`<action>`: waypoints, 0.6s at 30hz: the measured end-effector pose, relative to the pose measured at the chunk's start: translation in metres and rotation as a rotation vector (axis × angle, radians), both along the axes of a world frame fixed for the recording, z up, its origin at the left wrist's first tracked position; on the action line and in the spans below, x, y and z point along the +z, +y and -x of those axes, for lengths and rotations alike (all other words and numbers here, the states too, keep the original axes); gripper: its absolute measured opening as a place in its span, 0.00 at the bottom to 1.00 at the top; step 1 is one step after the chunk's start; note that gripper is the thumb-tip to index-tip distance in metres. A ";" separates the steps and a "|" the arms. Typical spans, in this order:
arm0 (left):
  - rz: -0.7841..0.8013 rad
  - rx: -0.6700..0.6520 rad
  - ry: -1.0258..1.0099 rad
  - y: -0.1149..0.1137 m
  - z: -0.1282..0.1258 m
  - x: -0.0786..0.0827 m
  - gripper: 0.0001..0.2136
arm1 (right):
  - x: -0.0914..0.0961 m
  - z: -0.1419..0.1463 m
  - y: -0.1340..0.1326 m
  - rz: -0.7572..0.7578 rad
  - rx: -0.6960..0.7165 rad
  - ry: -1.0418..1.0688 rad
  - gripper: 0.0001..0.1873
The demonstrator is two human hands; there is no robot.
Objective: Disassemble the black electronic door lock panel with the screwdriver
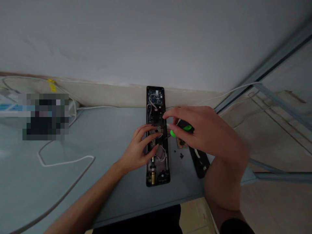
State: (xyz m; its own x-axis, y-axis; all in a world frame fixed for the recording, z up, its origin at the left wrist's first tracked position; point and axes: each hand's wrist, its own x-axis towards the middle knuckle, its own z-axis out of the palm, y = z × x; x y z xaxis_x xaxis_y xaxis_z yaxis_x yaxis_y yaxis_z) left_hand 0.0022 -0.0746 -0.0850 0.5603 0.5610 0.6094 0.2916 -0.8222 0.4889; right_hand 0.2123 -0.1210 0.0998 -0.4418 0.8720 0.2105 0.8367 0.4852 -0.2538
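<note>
A long black opened lock body [156, 136] lies lengthwise on the grey table [109, 136], its circuit board, wires and a brass cylinder exposed. My left hand [141, 146] rests on its middle, fingers spread over the inner parts. My right hand [200, 131] hovers just right of the lock, closed around a screwdriver with a black and green handle [184, 127]; its tip is hidden. A black cover plate [200, 161] lies to the right, partly under my right forearm.
Small dark screws [181, 156] and a small brown board lie between lock and cover plate. A white cable [65, 162] loops across the table's left side. A blurred box and power strip sit at the far left. The white wall is close behind.
</note>
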 end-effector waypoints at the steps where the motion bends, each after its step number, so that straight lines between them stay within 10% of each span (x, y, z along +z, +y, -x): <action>1: 0.003 0.000 0.005 0.000 0.000 0.000 0.22 | 0.000 0.000 0.000 -0.004 0.022 0.010 0.16; 18: 0.019 -0.011 0.012 0.000 0.001 -0.001 0.22 | 0.002 -0.006 -0.004 0.009 0.004 0.018 0.24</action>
